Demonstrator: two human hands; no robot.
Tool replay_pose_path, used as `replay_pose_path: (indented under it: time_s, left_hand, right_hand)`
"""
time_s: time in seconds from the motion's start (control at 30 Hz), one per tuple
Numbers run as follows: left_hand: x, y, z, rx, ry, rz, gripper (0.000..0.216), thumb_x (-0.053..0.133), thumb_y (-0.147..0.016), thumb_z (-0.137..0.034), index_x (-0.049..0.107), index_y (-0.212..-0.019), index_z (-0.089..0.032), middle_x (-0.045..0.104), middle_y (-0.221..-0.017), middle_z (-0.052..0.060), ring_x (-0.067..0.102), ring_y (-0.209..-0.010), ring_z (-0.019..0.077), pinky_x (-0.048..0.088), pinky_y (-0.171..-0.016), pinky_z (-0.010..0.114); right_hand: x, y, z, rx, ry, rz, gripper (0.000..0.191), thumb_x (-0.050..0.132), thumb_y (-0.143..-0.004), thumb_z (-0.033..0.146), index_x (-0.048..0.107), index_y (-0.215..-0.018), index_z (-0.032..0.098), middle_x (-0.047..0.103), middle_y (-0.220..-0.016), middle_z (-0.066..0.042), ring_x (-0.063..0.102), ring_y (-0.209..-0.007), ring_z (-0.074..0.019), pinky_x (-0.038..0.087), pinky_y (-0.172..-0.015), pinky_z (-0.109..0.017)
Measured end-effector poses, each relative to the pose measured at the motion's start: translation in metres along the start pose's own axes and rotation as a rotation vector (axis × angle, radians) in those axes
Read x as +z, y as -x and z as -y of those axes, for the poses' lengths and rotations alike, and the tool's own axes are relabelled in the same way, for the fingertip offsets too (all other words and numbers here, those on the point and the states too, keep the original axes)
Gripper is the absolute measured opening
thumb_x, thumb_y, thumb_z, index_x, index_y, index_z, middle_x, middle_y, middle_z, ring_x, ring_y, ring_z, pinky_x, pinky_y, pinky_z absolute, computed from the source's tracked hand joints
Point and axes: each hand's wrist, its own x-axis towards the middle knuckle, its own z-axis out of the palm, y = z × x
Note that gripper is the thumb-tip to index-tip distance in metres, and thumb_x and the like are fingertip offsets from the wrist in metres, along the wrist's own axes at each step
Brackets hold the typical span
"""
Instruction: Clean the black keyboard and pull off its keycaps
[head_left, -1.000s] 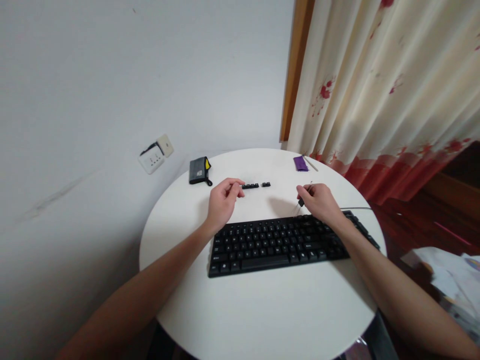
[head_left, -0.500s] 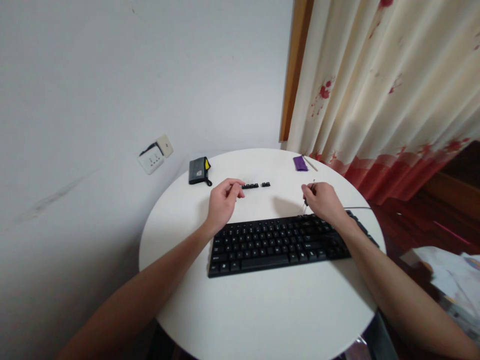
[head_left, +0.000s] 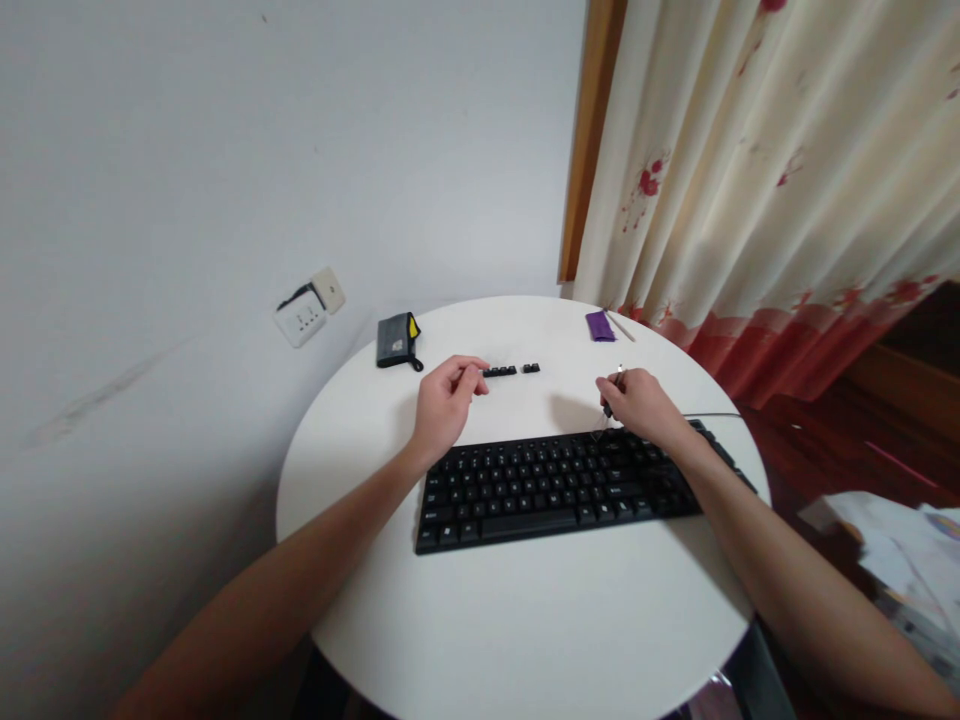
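Black rectangular plastic keyboard (head_left: 559,490) reached over by both hands

On a round white table (head_left: 555,630), its long axis is laid roughly from nine o'clock to three. Between the closed fingers of the right hand (head_left: 643,402), a slim black-handled tool with thin wires (head_left: 607,409) is gripped and aimed toward seven o'clock, at the keyboard's nearby far edge; contact cannot be made out. By the left hand (head_left: 448,400), at ten o'clock from the keyboard's middle, a row of small black keycaps (head_left: 501,371) is partly hidden; fingers are bunched narrowly, their hold unclear.
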Motion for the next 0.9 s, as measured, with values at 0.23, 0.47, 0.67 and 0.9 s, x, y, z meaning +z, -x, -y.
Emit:
replay_pose_path:
  time_s: [0.23, 0.47, 0.67, 0.9]
  left_hand:
    - [0.0, 0.0, 0.001, -0.005, 0.004, 0.001, 0.019, 0.054, -0.092, -0.028, 0.068, -0.091, -0.015, 0.063, -0.065, 0.001, 0.057, -0.061, 0.0114, 0.044, -0.058, 0.023]
    - [0.0, 0.0, 0.004, 0.0, 0.006, 0.008, 0.019, 0.054, -0.093, -0.029, 0.068, -0.093, -0.016, 0.063, -0.066, 0.001, 0.057, -0.062, 0.0117, 0.044, -0.059, 0.023]
    - [0.0, 0.0, 0.002, -0.004, 0.003, 0.006, 0.02, 0.054, -0.093, -0.03, 0.068, -0.092, -0.016, 0.063, -0.066, 0.001, 0.057, -0.063, 0.0121, 0.044, -0.059, 0.024]
    - [0.0, 0.001, -0.001, -0.002, 0.001, 0.012, 0.02, 0.054, -0.093, -0.029, 0.068, -0.092, -0.016, 0.063, -0.066, 0.001, 0.057, -0.062, 0.012, 0.044, -0.059, 0.024]
  right_hand:
    - [-0.006, 0.012, 0.014, -0.269, 0.161, 0.09, 0.036, 0.044, -0.091, 0.031, 0.051, -0.058, 0.02, 0.055, -0.054, -0.002, 0.046, -0.053, -0.0144, 0.029, -0.058, -0.028]
    - [-0.005, 0.015, 0.017, -0.26, 0.259, 0.053, 0.034, 0.044, -0.093, 0.03, 0.055, -0.063, 0.02, 0.06, -0.06, -0.004, 0.049, -0.058, -0.016, 0.028, -0.06, -0.029]
    - [-0.002, 0.013, 0.015, -0.162, 0.302, 0.021, 0.034, 0.043, -0.093, 0.031, 0.061, -0.066, 0.019, 0.065, -0.066, -0.008, 0.055, -0.063, -0.0187, 0.031, -0.063, -0.03]
    - [-0.001, 0.004, 0.007, -0.011, 0.106, 0.05, 0.035, 0.042, -0.091, 0.029, 0.059, -0.062, 0.018, 0.066, -0.062, -0.009, 0.058, -0.06, -0.0176, 0.038, -0.062, -0.028]
